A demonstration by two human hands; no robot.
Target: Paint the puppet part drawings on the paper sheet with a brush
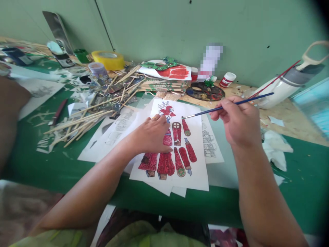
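Observation:
A white sheet of paper (195, 168) lies before me, bearing red-painted costume and limb shapes with brown, green and blue details. My left hand (154, 133) rests flat on it, fingers stretched out, covering part of the painted figures. In my right hand (238, 118) is a thin blue paintbrush (236, 103), pinched near its middle. Its tip points left and down, at the top of a narrow red shape (185, 127) at the sheet's upper right; whether it touches the paper I cannot tell. More sheets with line drawings (209, 142) lie underneath.
Wooden sticks (84, 125) and cut scraps are heaped to the left. Behind stand a yellow tape roll (107, 60), paint jars (227, 79) and a dark palette (205, 92). A white bottle (280, 84) is at right, by crumpled tissue (276, 145). Another person's arm (11, 106) reaches in at left.

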